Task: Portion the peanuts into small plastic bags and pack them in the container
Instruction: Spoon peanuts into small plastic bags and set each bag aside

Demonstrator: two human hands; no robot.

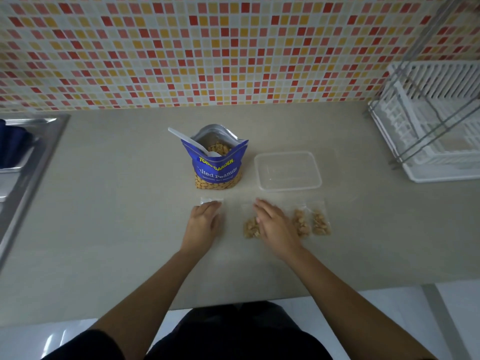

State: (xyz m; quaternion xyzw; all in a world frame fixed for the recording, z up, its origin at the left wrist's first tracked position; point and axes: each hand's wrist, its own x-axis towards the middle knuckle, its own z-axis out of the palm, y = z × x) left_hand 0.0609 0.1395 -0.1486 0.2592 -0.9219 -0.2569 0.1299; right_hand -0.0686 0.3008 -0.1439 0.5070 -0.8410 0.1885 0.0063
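A smooth beige countertop [117, 203] runs under a wall of small square mosaic tiles [181, 48] in red, orange, yellow and white. Standing upright at the middle is one glossy blue foil pouch [217, 165], its top open and its silver lining showing; yellow lettering reads "TONG GARDEN" and white lettering below reads "lted Peanuts", the first letters hidden by a fold. A clear window at its base shows pale peanuts. One white plastic spoon [192, 142] leans in the mouth, handle pointing far left.

Just right of the pouch sits one clear rectangular plastic container [287, 170] with rounded corners and no lid.

Nearer, three small clear plastic bags hold peanuts: one [251, 227] partly under the right hand [275, 224], which lies flat on it with fingers spread and extended, and two more [301, 224] [320, 222] side by side just to the right. The left hand [204, 222] rests palm down, fingers loosely together, on a small stack of empty clear bags [211, 200].

At far right stands a white slatted plastic dish rack [428, 126] with a grey wire frame; at left, a stainless steel sink [28, 157].
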